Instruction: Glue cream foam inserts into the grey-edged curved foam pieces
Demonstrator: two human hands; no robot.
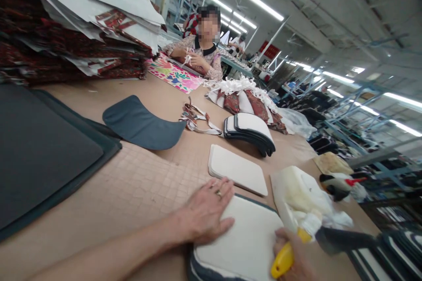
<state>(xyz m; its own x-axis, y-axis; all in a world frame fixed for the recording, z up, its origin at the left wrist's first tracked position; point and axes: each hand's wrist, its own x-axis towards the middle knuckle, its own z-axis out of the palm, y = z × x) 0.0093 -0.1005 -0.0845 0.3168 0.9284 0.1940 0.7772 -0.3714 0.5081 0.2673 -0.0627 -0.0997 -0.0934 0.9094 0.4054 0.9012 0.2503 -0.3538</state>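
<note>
My left hand point(209, 210) lies flat, fingers outstretched, on the left edge of a stack of cream panels with dark backing point(245, 232). In my right hand point(295, 257), at the stack's right side, is a brush with a yellow handle point(284, 260) and a pale head. That brush head is close to a cut-open white plastic jug point(298, 191) with yellowish residue. Just beyond the stack rests a small pile of cream boards point(237, 169). A curved bundle of dark-edged cream pieces point(249, 129) sits farther back.
Dark flat sheets point(42, 149) cover the left side, beside a curved dark panel point(143, 123). Tall piles of patterned pieces point(72, 48) stand back left. A co-worker point(207, 48) handles material across the table. A black-and-white bottle with a red tip point(341, 184) lies right.
</note>
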